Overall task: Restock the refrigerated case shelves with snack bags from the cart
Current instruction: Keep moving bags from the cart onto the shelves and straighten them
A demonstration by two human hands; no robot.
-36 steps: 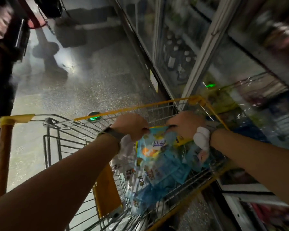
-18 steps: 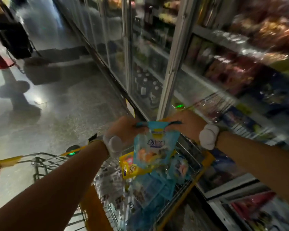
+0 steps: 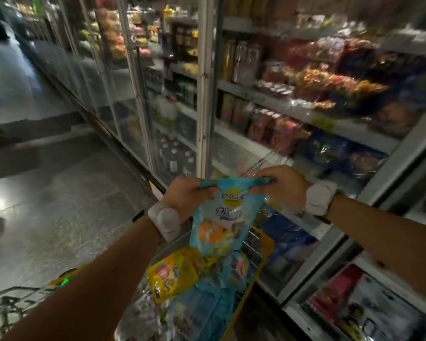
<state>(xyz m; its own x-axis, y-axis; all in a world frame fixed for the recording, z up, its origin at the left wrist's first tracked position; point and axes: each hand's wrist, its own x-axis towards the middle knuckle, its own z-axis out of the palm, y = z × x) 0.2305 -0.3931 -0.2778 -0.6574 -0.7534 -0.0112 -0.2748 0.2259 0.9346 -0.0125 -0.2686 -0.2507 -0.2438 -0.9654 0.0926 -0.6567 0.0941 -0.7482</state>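
While you stand beside the refrigerated case (image 3: 305, 114), both your hands carry one light-blue snack bag (image 3: 221, 217) by its top edge: your left hand (image 3: 187, 195) has its grip clamped on the left corner of the flat sealed strip, and your right hand (image 3: 280, 185) has its grip pinched on the right corner. That strip runs roughly level between your hands, so the bag hangs with its long axis near vertical, tilted a little, its printed face turned toward you and its bottom edge pointing down at the cart (image 3: 258, 252). It is a glossy, crinkled plastic pouch, pillow-shaped, with dark lettering in the middle and an orange picture lower down. You hold it in the air above the cart, in front of the case and clear of its shelves. Below it, the wire basket with its yellow rim holds a shiny yellow packet (image 3: 170, 276) and more blue packets (image 3: 202, 308), lying loosely piled. White padded bands wrap both your wrists. To your right, pale flat shelves carry blurred red, orange and dark blue bags, and metal-framed glass doors (image 3: 138, 94) run away along the speckled floor (image 3: 59, 193).
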